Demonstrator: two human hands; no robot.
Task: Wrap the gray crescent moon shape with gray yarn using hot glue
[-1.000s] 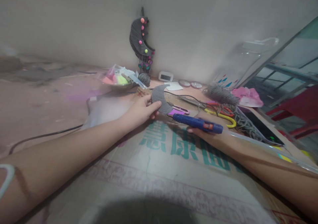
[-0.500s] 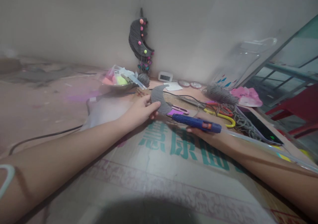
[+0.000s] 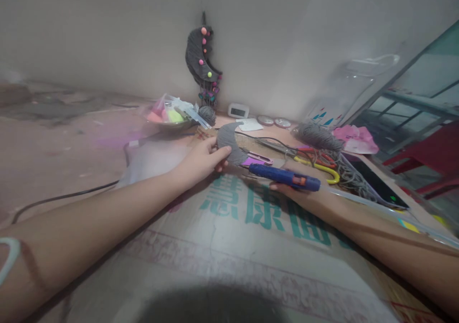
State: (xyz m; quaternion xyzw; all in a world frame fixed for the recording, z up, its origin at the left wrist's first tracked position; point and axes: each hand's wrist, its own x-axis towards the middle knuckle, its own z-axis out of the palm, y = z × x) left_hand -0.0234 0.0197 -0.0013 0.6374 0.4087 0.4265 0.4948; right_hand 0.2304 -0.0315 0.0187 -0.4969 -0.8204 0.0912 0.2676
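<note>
My left hand [image 3: 210, 156] is closed on a grey yarn-wrapped crescent moon [image 3: 229, 144], thumb on the front face and fingers behind. My right hand [image 3: 290, 184] grips a blue hot glue gun [image 3: 279, 175], whose body covers part of the fingers. The gun's nozzle points left and lies close to the moon's lower end; whether they touch I cannot tell. A long clear glue stick [image 3: 358, 197] runs out of the gun's back, over my right forearm. Just behind the gun lie a pink cutter [image 3: 260, 158] and a purple piece [image 3: 251, 162].
A larger grey moon with coloured balls [image 3: 197, 58] hangs on the wall. Behind my hands stand a bowl of bright pompoms [image 3: 168, 122] and a small white clock [image 3: 238, 110]. To the right are yellow-handled scissors [image 3: 328, 170], grey yarn [image 3: 319, 136], a phone [image 3: 376, 179] and a clear jug [image 3: 340, 96].
Almost nothing differs. The glue gun has shifted very slightly to the right, while the moon in my left hand keeps its place.
</note>
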